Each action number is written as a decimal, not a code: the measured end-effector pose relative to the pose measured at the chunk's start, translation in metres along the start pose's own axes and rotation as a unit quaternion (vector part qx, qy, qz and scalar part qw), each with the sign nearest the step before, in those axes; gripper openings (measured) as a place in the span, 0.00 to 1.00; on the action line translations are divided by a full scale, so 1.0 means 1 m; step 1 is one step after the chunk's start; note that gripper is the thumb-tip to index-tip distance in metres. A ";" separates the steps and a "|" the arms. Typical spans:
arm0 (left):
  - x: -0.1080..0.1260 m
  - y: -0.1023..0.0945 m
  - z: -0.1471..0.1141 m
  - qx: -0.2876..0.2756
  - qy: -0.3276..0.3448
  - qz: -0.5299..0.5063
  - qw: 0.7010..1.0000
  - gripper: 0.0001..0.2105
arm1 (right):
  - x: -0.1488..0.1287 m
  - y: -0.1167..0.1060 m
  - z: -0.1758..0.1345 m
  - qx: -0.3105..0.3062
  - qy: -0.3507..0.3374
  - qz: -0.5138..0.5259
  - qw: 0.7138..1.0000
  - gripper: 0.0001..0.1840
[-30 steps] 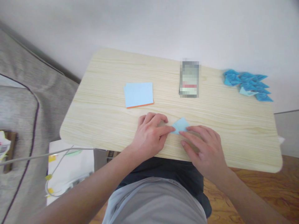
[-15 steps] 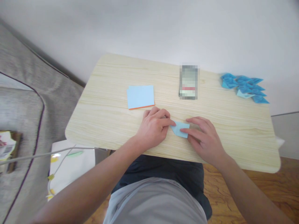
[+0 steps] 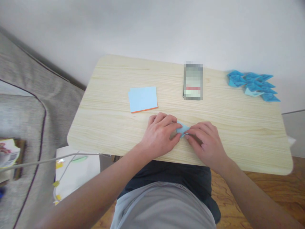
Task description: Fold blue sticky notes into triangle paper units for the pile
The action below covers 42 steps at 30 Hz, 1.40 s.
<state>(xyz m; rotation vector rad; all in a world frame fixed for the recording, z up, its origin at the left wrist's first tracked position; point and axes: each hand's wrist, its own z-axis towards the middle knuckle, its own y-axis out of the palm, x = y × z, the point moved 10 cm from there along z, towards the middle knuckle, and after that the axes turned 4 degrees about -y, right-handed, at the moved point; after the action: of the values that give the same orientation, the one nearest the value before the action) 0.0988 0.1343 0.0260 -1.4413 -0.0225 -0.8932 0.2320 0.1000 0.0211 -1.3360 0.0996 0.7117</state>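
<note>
1. Blue paper [image 3: 182,129]: near the table [image 3: 114,127] edge, toward 6 o'clock, between both hands.
2. Left hand [image 3: 160,135] pinches its 9 o'clock side, right hand [image 3: 209,140] its 3 o'clock; likely for opposed control.
3. Paper stack [image 3: 143,99], 10 o'clock: presumably kept reachable.
4. Fingertips hide paper's ends; phone [image 3: 193,82] pixelated, unreadable.

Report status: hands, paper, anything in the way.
Left hand and right hand both on small blue paper. Partly hidden, folds unclear. Paper stack beyond left hand, not blocking.

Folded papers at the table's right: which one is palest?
The whitish-blue piece on the near side, toward the middle; the other folded pieces look deeper blue.
</note>
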 end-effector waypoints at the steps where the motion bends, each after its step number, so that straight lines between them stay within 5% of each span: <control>1: 0.000 0.000 0.000 -0.001 0.002 -0.001 1.000 0.10 | 0.001 0.000 0.001 0.004 0.014 0.000 1.000 0.05; 18: -0.006 -0.003 -0.001 -0.011 -0.010 -0.039 0.999 0.07 | 0.009 0.004 0.002 0.073 0.115 -0.018 0.991 0.05; 42: -0.005 -0.001 -0.008 0.019 -0.045 0.005 0.999 0.08 | 0.008 0.006 0.000 0.058 0.152 -0.056 0.985 0.07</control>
<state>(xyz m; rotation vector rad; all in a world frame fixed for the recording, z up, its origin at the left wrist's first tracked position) 0.0907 0.1307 0.0227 -1.4436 -0.1004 -0.8154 0.2352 0.1039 0.0129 -1.3181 0.3042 0.3982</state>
